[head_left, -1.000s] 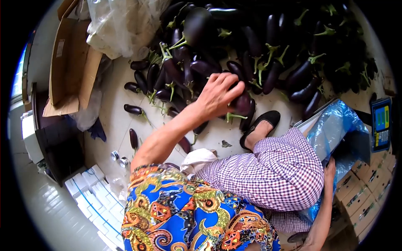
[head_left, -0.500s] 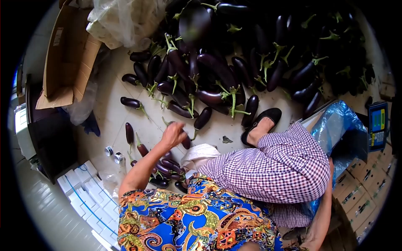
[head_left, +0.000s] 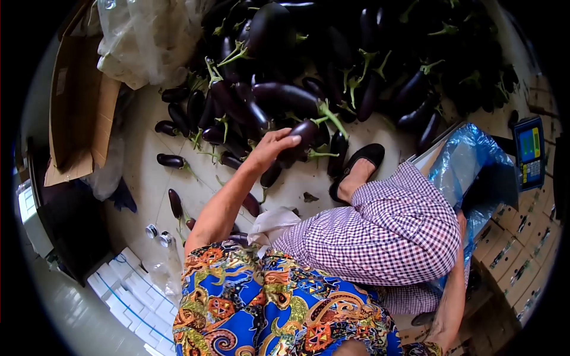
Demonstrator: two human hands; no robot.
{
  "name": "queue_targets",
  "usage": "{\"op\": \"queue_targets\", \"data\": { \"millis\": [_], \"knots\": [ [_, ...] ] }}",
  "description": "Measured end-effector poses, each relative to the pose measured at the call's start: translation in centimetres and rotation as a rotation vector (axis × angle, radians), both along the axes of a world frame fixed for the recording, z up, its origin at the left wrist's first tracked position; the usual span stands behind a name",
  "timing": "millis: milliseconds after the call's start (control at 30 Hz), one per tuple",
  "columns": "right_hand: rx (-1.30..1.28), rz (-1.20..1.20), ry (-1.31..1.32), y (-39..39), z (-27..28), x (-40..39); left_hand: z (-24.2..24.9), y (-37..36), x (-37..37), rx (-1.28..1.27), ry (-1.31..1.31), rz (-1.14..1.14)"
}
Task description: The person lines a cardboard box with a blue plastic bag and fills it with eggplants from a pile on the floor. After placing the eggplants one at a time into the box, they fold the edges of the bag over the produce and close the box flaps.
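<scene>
1. Purple-black eggplant (head_left: 303, 135), one: lying at the near edge of the heap, in the left hand's grasp.
2. Left hand (head_left: 274, 145), bare: gripping that eggplant, thumb pressing along its near side, the other fingers partly hidden and curling against it.
3. Right hand (head_left: 461, 219), bare: resting low beside the knee, at the blue plastic liner (head_left: 460, 155); its fingers are hiding from view, so their spacing cannot be told.
4. Eggplant heap (head_left: 368, 98), glossy, green-stemmed: spreading across the pale floor (head_left: 145, 204) beyond the left hand, with several loose pieces lying towards the left.
5. Black shoe (head_left: 374, 154), one: standing on the floor, just beside an eggplant at the heap's near edge.
6. Checked trousers (head_left: 386, 231): covering the bent leg between the two arms.
7. White cloth (head_left: 276, 221), crumpled: lying beside the trousers, below the left hand.
8. Blue keypad unit (head_left: 528, 151), with display: standing beyond the liner, at the far right.
9. Brown cardboard box (head_left: 80, 104), open: leaning at the upper left, beside a clear plastic bag (head_left: 142, 44).
10. White boxes (head_left: 133, 296), blue-strapped: sitting at the lower left.
</scene>
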State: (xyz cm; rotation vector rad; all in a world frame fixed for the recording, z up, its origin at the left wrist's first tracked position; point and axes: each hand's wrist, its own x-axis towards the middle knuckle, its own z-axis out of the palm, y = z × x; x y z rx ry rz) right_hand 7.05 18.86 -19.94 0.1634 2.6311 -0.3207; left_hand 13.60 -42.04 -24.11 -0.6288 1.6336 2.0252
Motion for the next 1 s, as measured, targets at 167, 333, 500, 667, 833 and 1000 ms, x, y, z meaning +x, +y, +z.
{"op": "queue_targets", "data": {
  "millis": [167,333,500,667,833,1000],
  "knots": [
    [-0.079,0.188,0.231,1.1,-1.4,1.3,1.0,1.5,-0.2,0.659,-0.059,0.266],
    [-0.152,0.134,0.22,-0.1,-0.5,0.9,0.0,2.5,-0.9,0.762,0.023,0.272],
    [-0.247,-0.073,0.09,2.3,-2.3,0.6,4.3,4.4,-7.1,0.396,0.225,0.205],
    [-0.272,-0.095,0.096,2.2,-2.0,0.8,1.0,6.7,-7.1,-0.849,0.744,-0.164],
    [-0.21,-0.09,0.071,0.8,-1.1,0.6,3.9,6.3,-3.5,-0.389,0.474,-0.193],
    [-0.115,-0.129,0.019,-2.4,1.2,0.0,4.4,2.5,0.5,-0.266,0.169,0.131]
  ]
}}
